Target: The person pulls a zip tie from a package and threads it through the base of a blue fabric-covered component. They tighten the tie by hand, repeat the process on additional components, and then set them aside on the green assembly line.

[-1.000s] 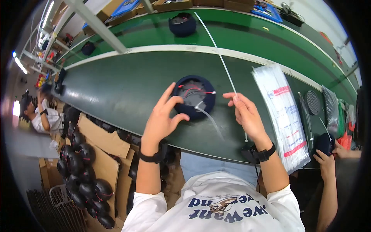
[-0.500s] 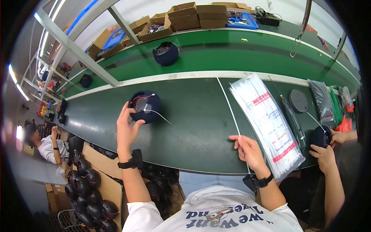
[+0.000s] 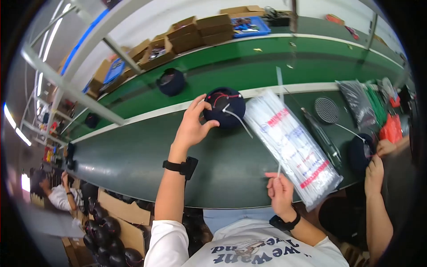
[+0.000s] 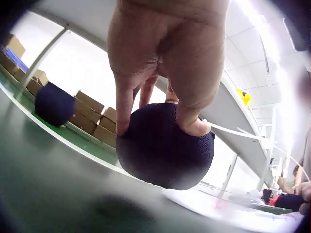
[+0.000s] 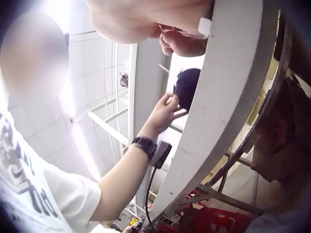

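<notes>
The left hand (image 3: 192, 124) grips the rim of a dark blue fabric-covered round shell (image 3: 231, 116), whose open side shows red wires and a white zip tie with a loose tail. In the left wrist view the shell (image 4: 163, 150) hangs under the left hand (image 4: 165, 58), held between fingers and thumb. The right hand (image 3: 281, 191) pinches a long white zip tie (image 3: 279, 169) near the table's front edge, with fingers curled. The tie extends up across a plastic bag of white zip ties (image 3: 289, 147). In the right wrist view the right hand (image 5: 160, 24) shows only partly.
A dark tool (image 3: 322, 138) and a round perforated disc (image 3: 327, 110) lie right of the bag. Another person's hands hold a similar shell (image 3: 359, 153) at the far right. Another shell (image 3: 171, 82) stands on the green surface behind, below cardboard boxes (image 3: 184, 35).
The left hand first moved left with the shell, then carried it back right and toward the zip-tie bag. The right hand came down nearer the table's front edge with its zip tie.
</notes>
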A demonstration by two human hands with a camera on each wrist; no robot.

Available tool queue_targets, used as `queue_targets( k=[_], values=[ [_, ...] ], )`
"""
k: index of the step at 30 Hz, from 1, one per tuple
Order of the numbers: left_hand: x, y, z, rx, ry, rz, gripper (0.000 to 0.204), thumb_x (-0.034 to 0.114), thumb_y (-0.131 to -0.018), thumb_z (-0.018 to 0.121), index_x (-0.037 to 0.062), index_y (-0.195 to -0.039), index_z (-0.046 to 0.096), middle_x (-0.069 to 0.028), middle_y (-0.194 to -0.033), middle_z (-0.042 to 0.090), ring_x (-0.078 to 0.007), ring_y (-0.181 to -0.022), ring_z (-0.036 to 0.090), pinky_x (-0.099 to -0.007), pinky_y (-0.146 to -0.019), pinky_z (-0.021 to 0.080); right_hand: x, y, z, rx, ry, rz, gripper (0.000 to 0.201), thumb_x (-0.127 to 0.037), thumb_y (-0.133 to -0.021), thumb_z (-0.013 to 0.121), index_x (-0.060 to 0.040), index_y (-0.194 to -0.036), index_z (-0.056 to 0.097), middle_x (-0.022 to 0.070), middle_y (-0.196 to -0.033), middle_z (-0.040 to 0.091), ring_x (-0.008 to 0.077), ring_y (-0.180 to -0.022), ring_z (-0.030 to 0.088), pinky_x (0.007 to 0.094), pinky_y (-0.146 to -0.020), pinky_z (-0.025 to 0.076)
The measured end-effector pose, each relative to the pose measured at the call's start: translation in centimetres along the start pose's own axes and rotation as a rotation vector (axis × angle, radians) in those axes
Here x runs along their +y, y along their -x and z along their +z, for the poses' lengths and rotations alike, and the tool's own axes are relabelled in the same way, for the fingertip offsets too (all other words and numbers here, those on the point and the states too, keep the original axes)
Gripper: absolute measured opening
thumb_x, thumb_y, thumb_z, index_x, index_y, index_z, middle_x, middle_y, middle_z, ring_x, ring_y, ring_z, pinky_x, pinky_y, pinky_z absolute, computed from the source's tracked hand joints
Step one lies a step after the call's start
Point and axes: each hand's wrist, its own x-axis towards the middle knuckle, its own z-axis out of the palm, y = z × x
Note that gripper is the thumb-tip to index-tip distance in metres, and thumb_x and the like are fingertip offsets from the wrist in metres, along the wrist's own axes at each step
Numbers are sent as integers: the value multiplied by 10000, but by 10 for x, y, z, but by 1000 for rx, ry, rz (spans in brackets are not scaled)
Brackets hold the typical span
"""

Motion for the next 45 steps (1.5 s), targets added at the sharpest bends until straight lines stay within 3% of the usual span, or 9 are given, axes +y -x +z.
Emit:
queue_targets(
  k=[8,12,17,20,24,30,36,42,45],
  values=[
    [24,-71,99,-207,53,335,587,167,-777,959,97,-1230,592,-188,-1648,420,-378,-1453,519,-517,-1103,569,-4,-9,5,79,-135,49,306,-140,-1133,494,42,-1204,728,-11,-791,561,8,-584,409,206,-512,307],
    [26,-82,62,-303,345,149,874,199,-774,958,193,-1501,473,-178,-1684,372,-409,-1488,472,-580,-1142,511,-2,-10,1,29,-110,76,323,-182,-1154,473,47,-1198,696,-9,-793,534,26,-568,405,207,-485,320],
    [-148,-144,4,581,-584,-55,843,398,-763,945,84,-1439,552,-269,-1545,440,-496,-1432,436,-564,-1135,459,-3,-13,2,10,-14,47,305,-154,-1111,518,18,-1150,767,-10,-747,583,27,-574,447,234,-525,338],
    [-191,-144,-15,545,-559,-505,895,464,-743,954,167,-1484,550,-314,-1660,279,-560,-1497,326,-623,-1197,396,-10,-14,5,19,90,1,298,-157,-1109,529,1,-1151,778,0,-733,595,48,-593,481,242,-544,368],
    [-198,-132,-28,568,-690,-40,472,276,-795,902,67,-1191,748,-217,-1170,736,-458,-1196,610,-540,-1055,475,-14,-15,9,51,168,-45,272,-180,-1106,567,-26,-1164,783,21,-715,597,80,-622,494,280,-576,407],
    [-278,-141,-61,426,-540,81,475,86,-830,863,65,-1241,625,-307,-1453,546,-510,-1393,492,-546,-1175,407,-14,-18,12,34,153,-164,276,-190,-1125,555,0,-1176,748,105,-767,598,161,-654,519,329,-640,457],
    [-156,-39,-112,191,-335,235,380,29,-921,734,29,-1269,582,-198,-1606,478,-368,-1435,495,-427,-1211,353,-7,-19,10,-45,132,-143,292,-166,-1141,520,-24,-1306,714,76,-771,634,128,-686,547,307,-662,474],
    [-42,105,-96,-106,-6,56,352,253,-939,797,71,-1122,557,-131,-1652,375,-180,-1258,574,-277,-836,507,-28,-12,9,-139,-18,17,315,-114,-1130,483,-34,-1411,598,74,-928,704,129,-728,622,303,-703,509],
    [-19,144,-67,-182,63,79,321,239,-915,810,65,-1080,597,-152,-1619,354,-286,-1367,535,-287,-856,503,-47,-2,2,-75,106,-171,228,-78,-1096,493,-6,-1256,639,130,-1003,699,230,-778,658,357,-752,533]
  ],
)
